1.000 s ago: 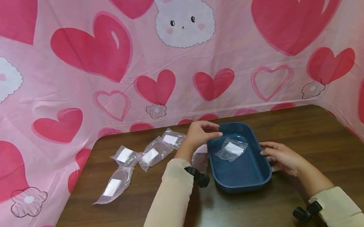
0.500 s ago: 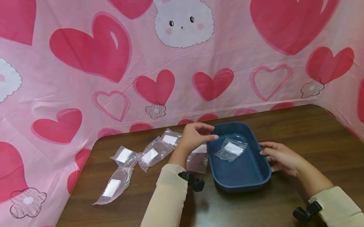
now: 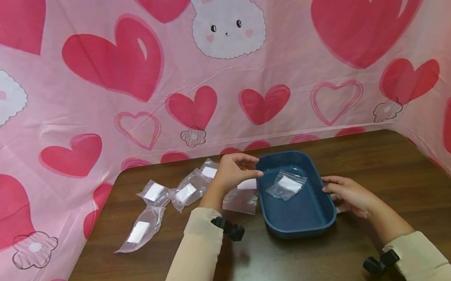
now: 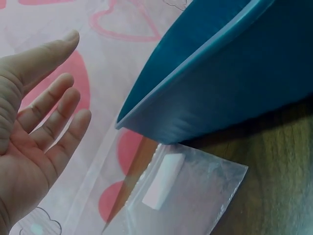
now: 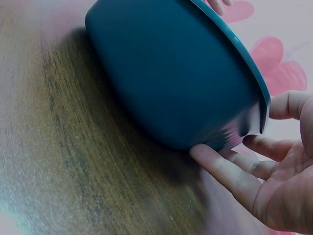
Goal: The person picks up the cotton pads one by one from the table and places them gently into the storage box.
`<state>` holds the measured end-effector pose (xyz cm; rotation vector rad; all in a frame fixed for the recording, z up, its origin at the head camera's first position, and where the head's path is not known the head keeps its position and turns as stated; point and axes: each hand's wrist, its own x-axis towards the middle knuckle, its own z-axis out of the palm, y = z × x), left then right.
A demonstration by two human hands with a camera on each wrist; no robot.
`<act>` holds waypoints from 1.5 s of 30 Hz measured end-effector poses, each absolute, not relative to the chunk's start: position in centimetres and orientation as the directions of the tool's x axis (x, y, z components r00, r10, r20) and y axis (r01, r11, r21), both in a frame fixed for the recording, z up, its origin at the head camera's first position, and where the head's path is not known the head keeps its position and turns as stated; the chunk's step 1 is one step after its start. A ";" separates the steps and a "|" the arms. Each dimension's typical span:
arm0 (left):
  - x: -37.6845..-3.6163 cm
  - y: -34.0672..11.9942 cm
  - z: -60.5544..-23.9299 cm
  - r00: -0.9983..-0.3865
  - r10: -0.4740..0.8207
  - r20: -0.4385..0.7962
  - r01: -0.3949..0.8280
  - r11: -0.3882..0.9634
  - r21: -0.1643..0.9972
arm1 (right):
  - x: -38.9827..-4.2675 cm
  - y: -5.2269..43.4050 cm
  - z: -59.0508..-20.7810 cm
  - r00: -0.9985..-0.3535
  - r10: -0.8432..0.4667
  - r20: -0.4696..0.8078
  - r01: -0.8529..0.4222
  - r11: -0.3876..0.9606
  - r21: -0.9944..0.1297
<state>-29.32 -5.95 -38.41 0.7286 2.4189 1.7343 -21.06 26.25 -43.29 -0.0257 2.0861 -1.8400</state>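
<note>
Bags of clear plastic, each with a white pad inside, lie on the table [image 3: 318, 264]; one bag [image 3: 286, 185] already sits in the blue tray [image 3: 301, 219], one flat bag [image 3: 241, 198] lies just beside the tray's left wall, and three more bags [image 3: 185, 193] are spread further left, with a fourth [image 3: 139, 233] nearer the table's edge.

Left hand [image 3: 232, 171] hovers over the flat bag near the tray's far left corner; its grip is loose, fingers straight and spread in the wrist view, holding nothing; right hand [image 3: 348, 193] rests against the tray's right wall, fingers extended and touching the underside of the rim, thumb apart, not clamped round it.

Judged from this, the step in hand is picking up the flat bag beside the tray. To do it well, the left hand should come down on the bag's free edge, away from the tray wall, since the near corner seems tucked close under the rim; a pinch at a corner or the sealed strip looks surer than a flat press, as the film is slick and lies flush with the wood; the right hand's steadying touch matters, because a nudge from the left could slide the light tray.
</note>
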 end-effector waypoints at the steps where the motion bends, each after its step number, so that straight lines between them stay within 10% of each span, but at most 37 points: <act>1: -29.3 -6.1 -38.4 -0.883 0.420 0.211 0.335 0.249 0.909 | -21.1 26.2 -43.3 -0.936 -0.244 -0.254 0.222 0.151 -0.963; 16: -28.6 -8.1 -39.9 -0.932 0.332 0.146 0.219 0.196 0.956 | -21.1 26.2 -43.5 -0.937 -0.237 -0.256 0.224 0.153 -0.962; 45: -28.0 -12.1 -44.6 -0.888 0.393 0.238 0.376 0.325 0.868 | -21.1 26.1 -43.5 -0.939 -0.226 -0.259 0.230 0.147 -0.962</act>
